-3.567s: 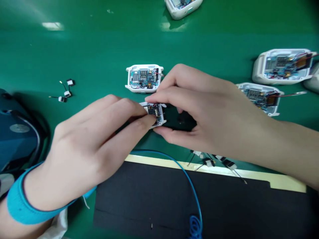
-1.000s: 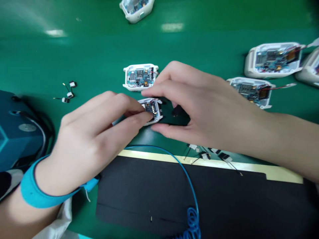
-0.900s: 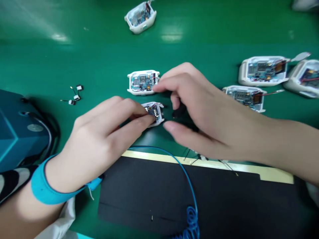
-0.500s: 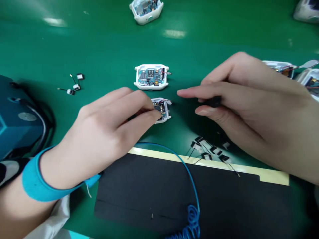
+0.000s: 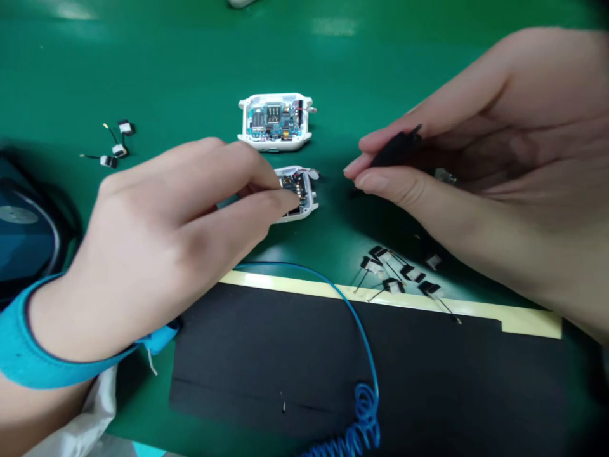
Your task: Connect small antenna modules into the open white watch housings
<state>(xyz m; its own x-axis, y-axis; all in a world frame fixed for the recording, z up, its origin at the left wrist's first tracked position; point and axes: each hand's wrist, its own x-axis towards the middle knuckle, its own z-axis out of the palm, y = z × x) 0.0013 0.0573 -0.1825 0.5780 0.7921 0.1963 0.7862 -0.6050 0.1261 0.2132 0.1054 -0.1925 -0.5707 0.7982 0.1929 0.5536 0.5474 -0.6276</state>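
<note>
My left hand (image 5: 176, 235) lies over an open white smartwatch housing (image 5: 308, 203), its fingertips pressing on the exposed circuit board and hiding part of it. My right hand (image 5: 476, 146) is apart from the housing, to the right. Its thumb and fingers pinch a small black piece (image 5: 396, 150) with a thin wire end. A second open white housing (image 5: 275, 122) with a blue circuit board sits just above my left fingers, untouched. Several small black-and-white wired parts (image 5: 392, 273) lie below my right hand.
The bench has a green mat (image 5: 190, 57). A few more wired parts (image 5: 117, 143) lie at left, near a blue case (image 5: 23, 235). A black sheet (image 5: 333, 362) with a cream strip (image 5: 380, 298) along its edge lies in front, under a blue coiled cord (image 5: 365, 412).
My right hand has moved right, away from the housing, with the black piece pinched in its fingers. The view has shifted, and the housings at far right have left the frame.
</note>
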